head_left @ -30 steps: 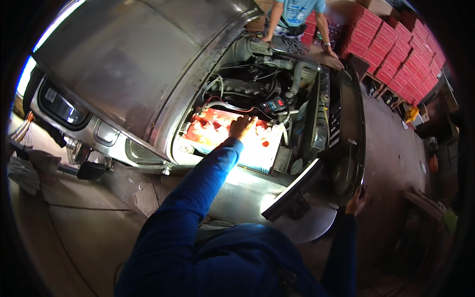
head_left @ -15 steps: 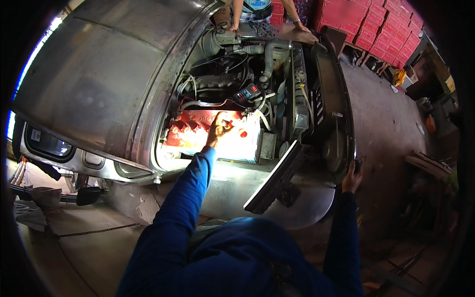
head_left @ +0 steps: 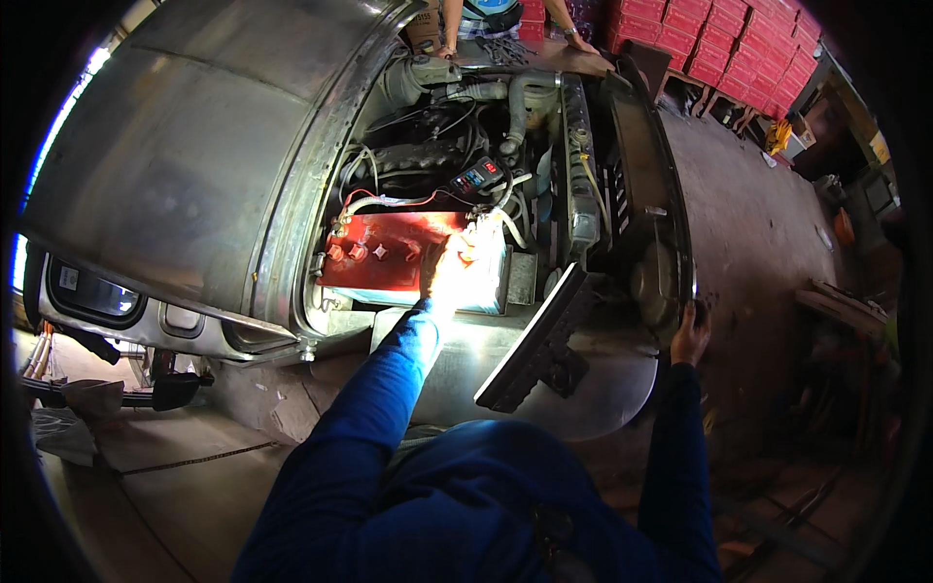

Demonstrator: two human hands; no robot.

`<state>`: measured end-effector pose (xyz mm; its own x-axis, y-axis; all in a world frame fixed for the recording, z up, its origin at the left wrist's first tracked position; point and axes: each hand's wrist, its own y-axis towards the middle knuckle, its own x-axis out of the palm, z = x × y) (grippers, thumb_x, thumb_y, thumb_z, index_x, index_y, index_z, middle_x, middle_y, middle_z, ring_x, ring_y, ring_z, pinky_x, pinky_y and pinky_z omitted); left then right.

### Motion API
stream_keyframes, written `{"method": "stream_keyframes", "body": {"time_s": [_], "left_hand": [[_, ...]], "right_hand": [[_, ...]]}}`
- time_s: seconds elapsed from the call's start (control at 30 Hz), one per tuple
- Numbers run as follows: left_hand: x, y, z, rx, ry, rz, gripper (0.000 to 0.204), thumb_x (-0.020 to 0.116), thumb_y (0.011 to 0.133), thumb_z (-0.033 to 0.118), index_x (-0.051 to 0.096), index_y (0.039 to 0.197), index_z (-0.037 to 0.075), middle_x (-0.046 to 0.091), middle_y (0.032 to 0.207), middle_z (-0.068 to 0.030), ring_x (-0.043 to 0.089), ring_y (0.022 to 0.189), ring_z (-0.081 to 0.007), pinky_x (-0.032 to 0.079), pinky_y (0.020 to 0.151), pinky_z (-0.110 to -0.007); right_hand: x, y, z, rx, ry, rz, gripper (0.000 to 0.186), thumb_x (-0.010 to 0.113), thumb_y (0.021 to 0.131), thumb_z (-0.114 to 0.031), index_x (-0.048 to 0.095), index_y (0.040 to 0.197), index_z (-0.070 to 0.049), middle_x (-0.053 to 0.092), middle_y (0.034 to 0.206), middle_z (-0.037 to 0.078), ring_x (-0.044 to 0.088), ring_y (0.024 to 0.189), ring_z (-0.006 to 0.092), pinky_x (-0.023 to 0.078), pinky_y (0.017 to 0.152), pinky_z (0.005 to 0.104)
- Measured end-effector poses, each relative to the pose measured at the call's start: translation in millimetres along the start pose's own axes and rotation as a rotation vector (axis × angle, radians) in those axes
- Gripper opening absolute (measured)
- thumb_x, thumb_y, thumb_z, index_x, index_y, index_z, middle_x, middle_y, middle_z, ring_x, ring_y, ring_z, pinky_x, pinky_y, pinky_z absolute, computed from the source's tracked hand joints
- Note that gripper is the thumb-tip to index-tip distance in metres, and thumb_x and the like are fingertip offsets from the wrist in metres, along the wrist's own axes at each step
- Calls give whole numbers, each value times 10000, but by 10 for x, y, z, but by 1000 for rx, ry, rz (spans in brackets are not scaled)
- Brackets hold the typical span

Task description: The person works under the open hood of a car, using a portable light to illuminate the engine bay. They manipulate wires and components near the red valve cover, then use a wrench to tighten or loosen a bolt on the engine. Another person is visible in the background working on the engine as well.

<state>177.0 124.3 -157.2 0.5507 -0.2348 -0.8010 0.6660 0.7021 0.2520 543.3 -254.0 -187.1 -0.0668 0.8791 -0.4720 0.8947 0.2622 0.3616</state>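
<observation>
Your left hand [head_left: 444, 267] was over the right part of the red battery [head_left: 394, 231] in the engine bay [head_left: 413, 157].
Red figures glowed on the small dark meter [head_left: 476, 176] just behind the battery, and dark print marked a brown carton [head_left: 423, 23] beyond; caps [head_left: 357, 251] dotted the battery's top. Glare washed out your left hand: how open it was, or what it held, couldn't be told. Your right hand [head_left: 691, 336] curled at the vehicle's front edge [head_left: 683, 233], its hold unclear. A tilted lamp panel [head_left: 536, 348] stood between your arms; red cartons [head_left: 743, 44] were stacked farther off.
</observation>
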Motion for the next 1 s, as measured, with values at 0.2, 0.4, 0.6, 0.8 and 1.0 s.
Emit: {"method": "stream_keyframes", "body": {"time_s": [0.2, 0.4, 0.6, 0.8, 1.0], "left_hand": [[-13, 147, 23, -10, 73, -78, 300, 734, 901, 255, 648, 1128, 79, 732, 1102, -116, 720, 902, -293, 574, 748, -419], [-115, 261, 141, -52, 132, -183, 313, 722, 907, 286, 652, 1132, 79, 732, 1117, -132, 721, 916, -316, 579, 767, -438], [-95, 279, 384, -361, 271, -193, 318, 627, 929, 358, 662, 1092, 87, 737, 1046, -175, 707, 923, -414, 569, 802, -512], [-57, 305, 63, 111, 116, -180, 306, 637, 914, 344, 655, 1072, 82, 737, 1010, -170, 710, 908, -409, 570, 797, -510], [-41, 325, -33, 254, 83, -149, 295, 647, 900, 330, 647, 1052, 77, 737, 974, -164, 713, 893, -404, 571, 791, -507]], "right_hand": [[-10, -5, -45, -12, 5, -11, 469, 590, 1019, -398, 671, 1136, 49, 676, 1103, 255, 615, 1042, 437, 462, 937, 474], [-7, 13, -24, -32, -54, 6, 484, 586, 1017, -410, 670, 1139, 51, 673, 1111, 260, 609, 1056, 450, 454, 947, 484], [-10, 13, 20, 12, -44, -6, 528, 594, 1013, -438, 655, 1168, 63, 680, 1123, 261, 620, 1057, 446, 462, 955, 477], [2, -5, -56, 53, 17, 3, 552, 607, 1013, -438, 631, 1222, 71, 695, 1127, 248, 649, 1036, 408, 481, 943, 447], [-4, -6, -116, -9, 49, 17, 525, 609, 1015, -438, 655, 1184, 57, 698, 1118, 230, 654, 1027, 385, 486, 917, 442]]}}
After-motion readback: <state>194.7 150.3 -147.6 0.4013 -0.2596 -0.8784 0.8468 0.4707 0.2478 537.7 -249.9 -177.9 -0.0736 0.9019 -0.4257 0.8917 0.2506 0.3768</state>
